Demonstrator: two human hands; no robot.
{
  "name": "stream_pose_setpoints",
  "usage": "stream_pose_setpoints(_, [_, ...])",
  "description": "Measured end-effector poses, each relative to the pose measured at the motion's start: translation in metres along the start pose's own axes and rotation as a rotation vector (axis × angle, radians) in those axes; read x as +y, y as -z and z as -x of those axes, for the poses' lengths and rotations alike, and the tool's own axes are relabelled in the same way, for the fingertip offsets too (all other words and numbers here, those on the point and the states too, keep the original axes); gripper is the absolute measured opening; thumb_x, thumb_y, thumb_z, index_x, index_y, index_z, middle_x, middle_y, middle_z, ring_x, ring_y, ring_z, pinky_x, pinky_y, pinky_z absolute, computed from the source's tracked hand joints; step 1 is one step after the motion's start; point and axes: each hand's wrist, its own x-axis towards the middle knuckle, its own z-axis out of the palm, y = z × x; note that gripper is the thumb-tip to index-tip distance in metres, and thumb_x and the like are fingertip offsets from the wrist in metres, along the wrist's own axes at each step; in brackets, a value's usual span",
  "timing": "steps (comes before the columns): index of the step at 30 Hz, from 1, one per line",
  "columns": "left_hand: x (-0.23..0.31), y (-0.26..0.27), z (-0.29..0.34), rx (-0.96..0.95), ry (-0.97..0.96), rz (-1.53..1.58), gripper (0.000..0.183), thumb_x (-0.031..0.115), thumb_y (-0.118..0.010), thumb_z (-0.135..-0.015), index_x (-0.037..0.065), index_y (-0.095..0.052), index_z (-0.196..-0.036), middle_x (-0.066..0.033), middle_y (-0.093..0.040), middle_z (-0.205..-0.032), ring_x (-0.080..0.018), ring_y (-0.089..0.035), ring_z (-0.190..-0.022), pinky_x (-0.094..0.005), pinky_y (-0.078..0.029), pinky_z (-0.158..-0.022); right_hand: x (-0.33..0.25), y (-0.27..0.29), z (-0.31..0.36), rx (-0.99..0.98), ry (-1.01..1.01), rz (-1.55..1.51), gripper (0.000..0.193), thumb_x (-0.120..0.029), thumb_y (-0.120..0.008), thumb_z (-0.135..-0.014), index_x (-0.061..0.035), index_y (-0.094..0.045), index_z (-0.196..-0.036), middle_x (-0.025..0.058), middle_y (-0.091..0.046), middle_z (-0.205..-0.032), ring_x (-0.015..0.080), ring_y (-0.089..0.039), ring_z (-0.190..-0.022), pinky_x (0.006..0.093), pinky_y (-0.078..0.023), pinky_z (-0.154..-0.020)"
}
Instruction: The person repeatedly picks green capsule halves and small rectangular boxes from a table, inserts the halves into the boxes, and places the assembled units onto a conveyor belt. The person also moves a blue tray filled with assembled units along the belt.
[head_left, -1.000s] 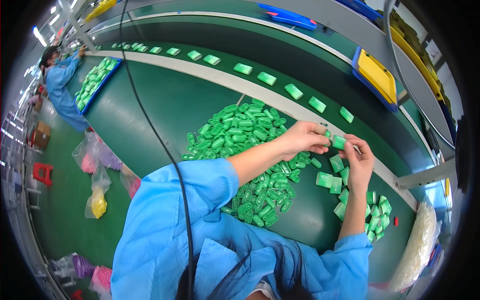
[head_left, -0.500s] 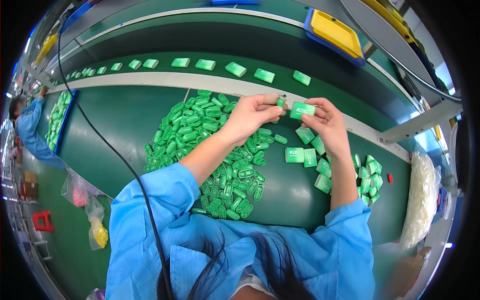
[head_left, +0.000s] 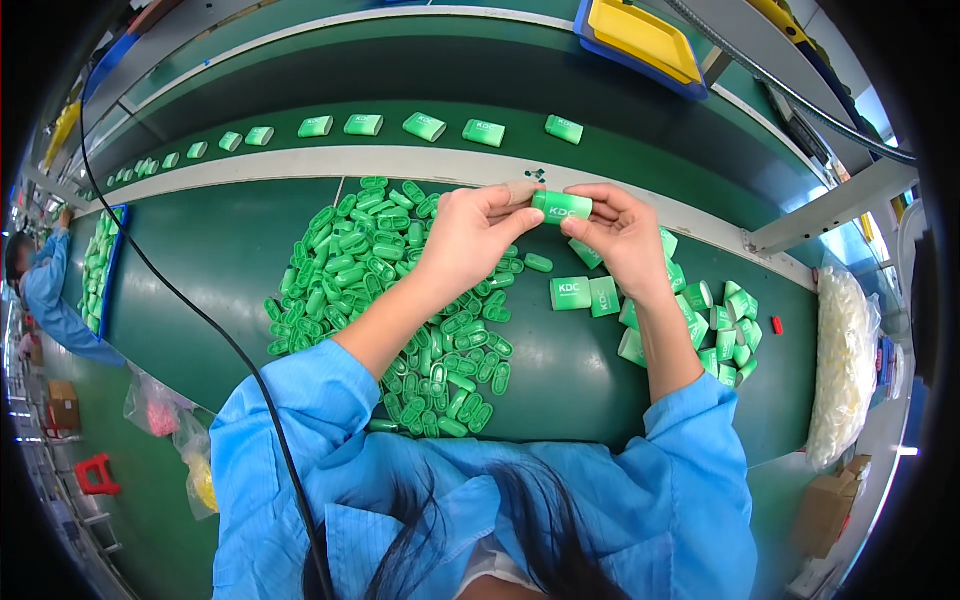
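Observation:
Above the green worktop [head_left: 200, 250], my two hands meet at one small green case [head_left: 562, 206], a flattened box shape with a white print. My right hand [head_left: 628, 245] grips its right end between thumb and fingers. At its left end, my left hand [head_left: 470, 235] pinches a green oval end cap, mostly hidden by the fingers, against the case. A wide heap of loose green oval caps [head_left: 340, 270] spreads under and left of my left forearm. Around my right wrist lie several more green cases [head_left: 570, 293], some tilted or piled together.
Beyond a pale rail [head_left: 270, 160], a row of green cases [head_left: 365, 125] lies on a green belt. A yellow tray [head_left: 640, 38] sits at the upper right. A blue-edged tray [head_left: 112, 270] and a co-worker's blue sleeve [head_left: 55, 300] are far left. A black cable [head_left: 215, 335] crosses the left side.
My hands have come together, bringing the cap to the left end of the case, which were apart before. The row on the belt appears shifted left, as does most of the view.

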Motion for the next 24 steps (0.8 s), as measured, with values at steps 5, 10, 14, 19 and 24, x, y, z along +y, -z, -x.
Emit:
stream_pose_setpoints(5, [0.002,0.001,-0.001,-0.002,-0.047,-0.129,0.032,0.008,-0.063,-0.084,-0.001,-0.059,-0.115,-0.0114,-0.066,-0.101,-0.0134,-0.063,-0.092,-0.0262,-0.05,-0.084,-0.003,0.002,-0.001,-0.01,0.0,0.007,0.029,0.005,-0.064,-0.077,0.0034,-0.059,-0.106,0.0108,-0.065,-0.097,0.013,-0.062,-0.089,0.0242,-0.051,-0.08])
stream_pose_setpoints(10, [-0.002,-0.007,0.004,0.063,-0.104,-0.135,0.034,0.006,-0.06,-0.085,-0.001,-0.056,-0.119,-0.0124,-0.067,-0.096,-0.0134,-0.064,-0.086,-0.0259,-0.051,-0.077,-0.003,0.001,-0.001,-0.007,0.027,0.035,0.029,0.004,-0.064,-0.078,0.0035,-0.059,-0.106,0.0111,-0.065,-0.098,0.0131,-0.062,-0.088,0.0239,-0.051,-0.08])
stream_pose_setpoints(14, [0.008,-0.016,0.014,0.127,-0.177,-0.455,0.035,0.002,-0.055,-0.085,-0.002,-0.053,-0.121,-0.0171,-0.066,-0.084,-0.0153,-0.066,-0.07,-0.0283,-0.05,-0.061,-0.007,-0.008,0.003,0.067,0.068,0.169,0.028,0.003,-0.066,-0.076,0.0025,-0.06,-0.104,0.0104,-0.065,-0.095,0.0147,-0.063,-0.088,0.0257,-0.052,-0.08])
stream_pose_setpoints(19, [-0.009,-0.024,0.017,0.22,-0.371,-0.501,0.038,0.001,-0.052,-0.084,-0.002,-0.047,-0.122,-0.0205,-0.062,-0.08,-0.0343,-0.063,-0.069,-0.0381,-0.048,-0.06,-0.004,-0.027,0.013,0.246,0.342,0.531,0.025,-0.003,-0.069,-0.073,-0.0035,-0.064,-0.097,0.0112,-0.068,-0.083,0.0198,-0.068,-0.076,0.0272,-0.054,-0.069])
stream_pose_setpoints(24, [-0.006,-0.012,-0.01,0.044,-0.292,-0.476,0.041,0.002,-0.054,-0.083,-0.003,-0.044,-0.122,-0.0229,-0.062,-0.096,-0.0399,-0.06,-0.088,-0.0427,-0.048,-0.078,0.003,0.001,-0.019,0.158,0.144,0.327,0.026,-0.004,-0.068,-0.074,-0.0001,-0.062,-0.1,0.0092,-0.068,-0.084,0.0127,-0.065,-0.075,0.0249,-0.051,-0.068])
